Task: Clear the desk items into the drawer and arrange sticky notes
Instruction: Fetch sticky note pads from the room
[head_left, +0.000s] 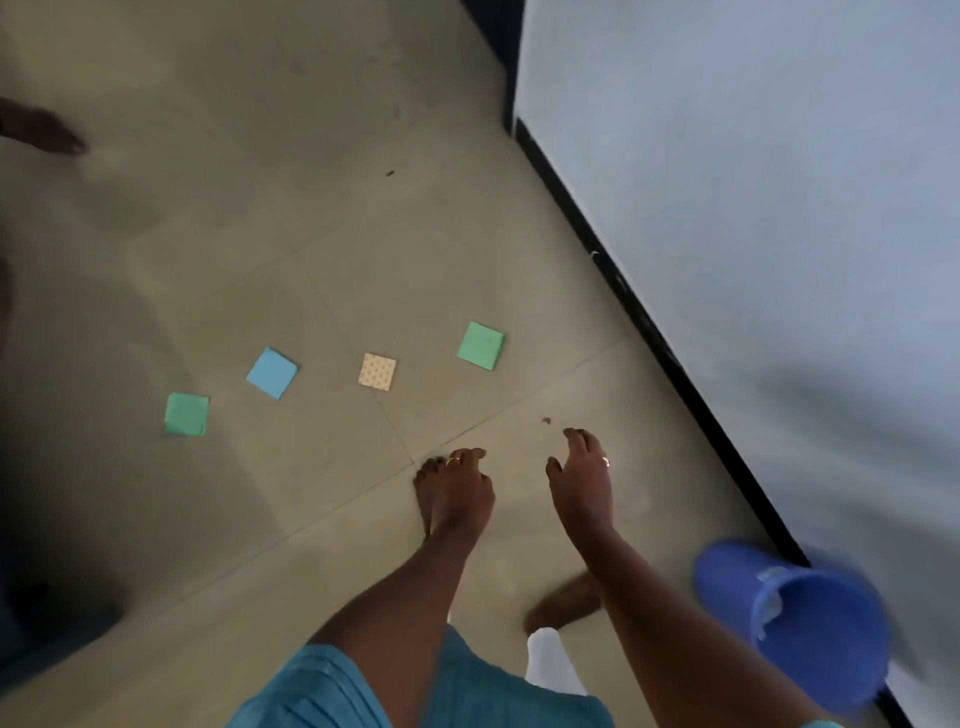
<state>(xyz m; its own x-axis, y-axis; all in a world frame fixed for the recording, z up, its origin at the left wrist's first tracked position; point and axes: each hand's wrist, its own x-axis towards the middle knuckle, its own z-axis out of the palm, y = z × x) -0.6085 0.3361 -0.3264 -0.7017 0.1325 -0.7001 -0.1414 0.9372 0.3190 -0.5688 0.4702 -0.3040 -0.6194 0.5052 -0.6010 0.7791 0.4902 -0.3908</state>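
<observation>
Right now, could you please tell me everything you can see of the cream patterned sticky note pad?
The cream sticky note pad is a small paper square with a fine dotted print. It lies flat on the beige tiled floor, slightly turned, beside a tile joint. It sits in a loose row, apart from the blue pad to its left and a green pad to its right. Nothing touches it; the right hand is nearer the camera.

4 sticky notes (480, 345), 1 bucket (810, 623), 2 hands (582, 486)
</observation>
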